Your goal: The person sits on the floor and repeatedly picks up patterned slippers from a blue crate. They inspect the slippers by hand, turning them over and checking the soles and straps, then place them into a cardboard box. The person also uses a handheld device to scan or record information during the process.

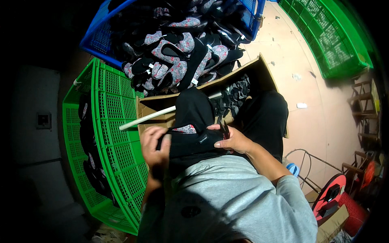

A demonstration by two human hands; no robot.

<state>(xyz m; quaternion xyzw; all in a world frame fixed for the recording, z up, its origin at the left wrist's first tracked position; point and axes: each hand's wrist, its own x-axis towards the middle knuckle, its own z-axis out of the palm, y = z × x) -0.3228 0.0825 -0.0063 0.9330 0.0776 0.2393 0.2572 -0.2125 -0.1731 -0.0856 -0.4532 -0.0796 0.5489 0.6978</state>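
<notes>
A black cloth slipper (190, 146) with a patterned red and grey lining and a small label lies across my lap. My left hand (155, 146) grips its left end, fingers bent over the edge and thumb on top. At the other end, my right hand (235, 139) is closed, its thumb and forefinger against the cloth. From between those fingers sticks up a dark pointed tool (223, 126), which looks like thread snips; its handle is hidden in the palm.
Before my knees stands a cardboard box (267, 75) holding black scraps (237, 95), a white rod (152, 116) across it. Beyond is a blue crate (97, 32) heaped with slippers (174, 56). A green crate (121, 125) is at left, another (328, 36) at far right.
</notes>
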